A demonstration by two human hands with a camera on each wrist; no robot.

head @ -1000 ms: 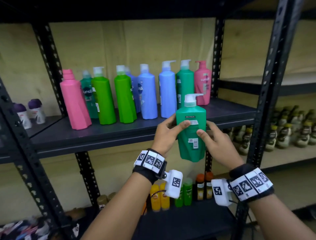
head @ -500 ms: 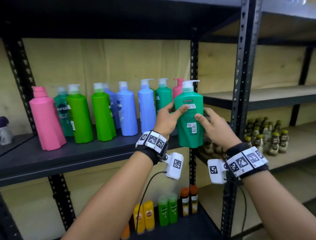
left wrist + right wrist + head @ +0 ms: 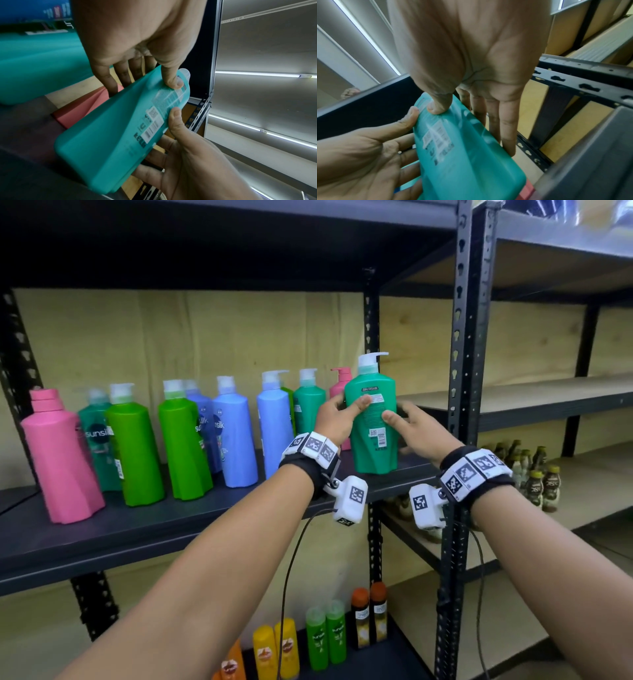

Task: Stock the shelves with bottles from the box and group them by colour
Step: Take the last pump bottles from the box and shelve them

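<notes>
Room is tight: your teal-green pump bottle sits upright at the shelf right end, just beside the black upright post. Left hand and right hand each grip it, thumbs on the back label, fingers wrapped behind. Pink bottle mostly hidden behind it. Base contact w/ shelf hard to tell; wrist views blurred.

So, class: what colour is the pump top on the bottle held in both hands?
White, on the teal-green bottle; the head view shows the pump top best.
</notes>
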